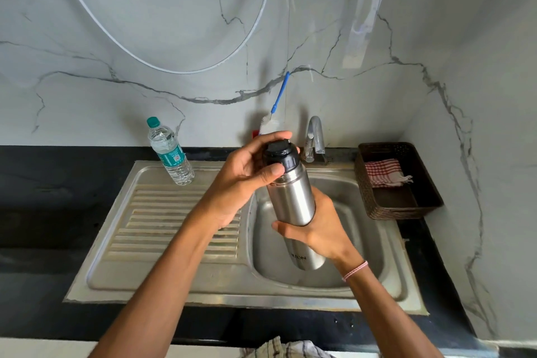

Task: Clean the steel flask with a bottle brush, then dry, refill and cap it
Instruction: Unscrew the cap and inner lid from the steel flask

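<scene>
I hold the steel flask (293, 201) tilted over the sink basin (366, 244). My right hand (322, 227) grips its lower body from behind. My left hand (247, 171) wraps its fingers and thumb round the black cap (281, 155), which sits on the flask's neck. The bottle brush (279, 96), with a blue handle and white bristles, leans against the wall behind the flask; its lower end is hidden by my left hand.
A plastic water bottle with a green cap (170, 153) stands on the sink's ribbed drainboard (162, 221). The tap (315, 137) rises behind the basin. A brown basket (374, 201) at the right holds a red checked cloth (383, 171). Black countertop surrounds the sink.
</scene>
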{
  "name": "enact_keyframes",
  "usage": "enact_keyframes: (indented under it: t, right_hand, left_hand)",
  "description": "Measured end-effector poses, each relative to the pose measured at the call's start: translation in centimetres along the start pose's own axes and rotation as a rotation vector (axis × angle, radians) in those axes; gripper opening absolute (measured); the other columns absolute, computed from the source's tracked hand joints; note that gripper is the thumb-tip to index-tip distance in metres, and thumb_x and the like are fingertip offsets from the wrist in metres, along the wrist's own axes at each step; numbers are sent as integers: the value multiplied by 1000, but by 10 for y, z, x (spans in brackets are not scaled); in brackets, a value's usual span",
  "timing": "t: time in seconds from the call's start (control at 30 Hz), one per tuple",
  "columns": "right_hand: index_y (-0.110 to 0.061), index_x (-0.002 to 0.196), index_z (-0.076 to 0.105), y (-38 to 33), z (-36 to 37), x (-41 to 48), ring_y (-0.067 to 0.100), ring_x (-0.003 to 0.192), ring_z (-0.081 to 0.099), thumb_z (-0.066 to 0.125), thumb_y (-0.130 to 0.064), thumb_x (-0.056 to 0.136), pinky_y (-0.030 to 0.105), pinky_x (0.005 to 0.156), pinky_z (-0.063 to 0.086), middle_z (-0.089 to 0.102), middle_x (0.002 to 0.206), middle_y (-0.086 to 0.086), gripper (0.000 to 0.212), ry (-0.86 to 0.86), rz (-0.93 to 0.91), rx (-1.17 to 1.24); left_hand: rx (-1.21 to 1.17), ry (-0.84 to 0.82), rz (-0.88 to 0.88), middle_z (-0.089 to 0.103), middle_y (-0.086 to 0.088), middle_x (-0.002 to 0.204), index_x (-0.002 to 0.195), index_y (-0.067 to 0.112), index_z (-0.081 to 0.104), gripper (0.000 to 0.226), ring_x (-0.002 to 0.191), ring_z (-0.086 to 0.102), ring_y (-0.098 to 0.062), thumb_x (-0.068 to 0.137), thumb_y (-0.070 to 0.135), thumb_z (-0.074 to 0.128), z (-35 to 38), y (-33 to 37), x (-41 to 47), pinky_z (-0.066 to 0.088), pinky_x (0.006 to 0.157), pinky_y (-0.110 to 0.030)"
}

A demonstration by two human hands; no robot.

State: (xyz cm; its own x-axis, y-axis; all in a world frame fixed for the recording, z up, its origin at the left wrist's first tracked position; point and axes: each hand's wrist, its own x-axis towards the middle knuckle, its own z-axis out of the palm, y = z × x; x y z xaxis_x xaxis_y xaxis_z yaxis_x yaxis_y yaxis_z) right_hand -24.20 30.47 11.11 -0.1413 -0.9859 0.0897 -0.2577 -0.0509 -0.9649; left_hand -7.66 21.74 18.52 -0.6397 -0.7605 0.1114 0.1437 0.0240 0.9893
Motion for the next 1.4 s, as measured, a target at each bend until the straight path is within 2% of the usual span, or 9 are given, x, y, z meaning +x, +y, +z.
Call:
enact_keyframes:
  t: [0.13, 0.3, 0.47, 0.63, 0.83, 0.97, 1.17, 1.27, 1.4]
  right_hand:
    - [-29, 103, 60, -1, 9, -5, 12, 71, 66, 90, -39, 59, 31, 61, 56, 70, 83, -7, 54, 195, -15, -169]
    - [-33, 102, 55, 3, 12, -10, 6, 69, 66, 89, -48, 59, 22, 58, 54, 68, 81, -13, 57, 279, -1, -252]
    - [-35, 106, 52, 6, 11, -12, 6, 66, 66, 84, -56, 61, 30, 59, 57, 68, 79, -14, 60, 307, 11, -401]
    - [-35, 105, 51, 9, 10, -12, 7, 64, 65, 86, -53, 60, 32, 58, 57, 66, 78, -14, 59, 311, 13, -391]
    - [-35, 108, 51, 13, 11, -11, 7, 66, 66, 88, -52, 61, 33, 60, 58, 67, 82, -13, 61, 302, 4, -336]
    - [-35, 108, 51, 14, 14, -9, 7, 67, 66, 89, -49, 61, 32, 59, 58, 67, 83, -13, 62, 292, 2, -326]
    - [-33, 103, 52, 19, 18, -10, 9, 66, 66, 92, -43, 61, 35, 59, 58, 67, 79, -12, 59, 276, 25, -312]
    - [-33, 104, 52, 21, 19, -9, 7, 67, 66, 92, -41, 61, 32, 59, 58, 67, 80, -14, 59, 274, 27, -310]
    - [-31, 105, 54, 23, 21, -7, 5, 70, 66, 94, -38, 61, 24, 58, 56, 67, 80, -12, 59, 266, 32, -294]
  left_hand:
    - [120, 185, 8, 74, -5, 126, 133, 20, 68, 62, 118, 67, -24, 74, 25, 87, 13, -2, 1, 52, 104, -36]
    - [130, 280, 10, 78, 0, 114, 118, 27, 74, 59, 105, 71, -16, 63, 25, 93, 20, -1, 1, 56, 98, -39]
    - [230, 444, 63, 79, 5, 104, 111, 24, 73, 60, 97, 75, -16, 58, 45, 94, 20, 5, 1, 61, 88, -34]
    - [38, 403, 8, 77, -5, 116, 123, 12, 66, 50, 110, 73, -17, 78, 18, 86, 11, 11, 6, 55, 93, -28]
    - [-218, 368, -32, 69, -14, 130, 133, 18, 62, 38, 116, 70, -23, 95, 22, 69, 3, 3, -1, 57, 91, -30]
    - [-275, 333, -61, 71, -10, 131, 131, 14, 61, 35, 124, 66, -25, 102, 32, 58, 2, -12, -10, 54, 99, -37]
    - [-259, 398, -114, 73, -11, 117, 127, 11, 62, 79, 102, 68, -27, 71, 61, 86, -17, -34, -24, 56, 89, -36]
    - [-302, 410, -139, 74, -12, 118, 124, 13, 63, 74, 101, 73, -32, 68, 53, 90, -32, -40, -31, 59, 91, -37]
    - [-365, 435, -184, 72, -15, 127, 130, 7, 59, 51, 115, 71, -36, 84, 21, 75, -57, -61, -38, 57, 100, -39]
